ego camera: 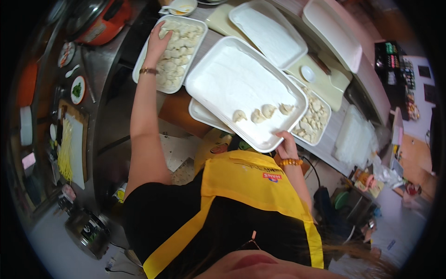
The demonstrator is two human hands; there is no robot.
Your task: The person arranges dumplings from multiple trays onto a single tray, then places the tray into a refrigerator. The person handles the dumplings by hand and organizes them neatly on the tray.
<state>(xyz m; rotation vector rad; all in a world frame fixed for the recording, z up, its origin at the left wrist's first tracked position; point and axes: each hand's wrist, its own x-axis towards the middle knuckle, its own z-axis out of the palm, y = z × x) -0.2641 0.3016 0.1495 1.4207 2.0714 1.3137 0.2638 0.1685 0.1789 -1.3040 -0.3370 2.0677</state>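
Note:
My left hand (159, 41) reaches over the far left end of a white tray (138, 71) lined with rows of dumplings (176, 52). Its thumb and forefinger are spread above the dumplings; whether the fingertips touch them is hard to make out. My right hand (287, 145) grips the near right corner of a large white tray (240, 76), thumb over the rim. Several dumplings (268, 111) lie near that tray's right end on a white, floury-looking surface. Beneath its left side, another white tray (209, 115) sticks out.
A tray of small pale pieces (310, 122) sits partly hidden at right. Behind are another white tray (268, 31), a cream board (327, 83) and a small white dish (308, 74). Plastic bags (355, 136) lie rightward. Left, a metal counter holds noodles (65, 153) and a red cooker (101, 26).

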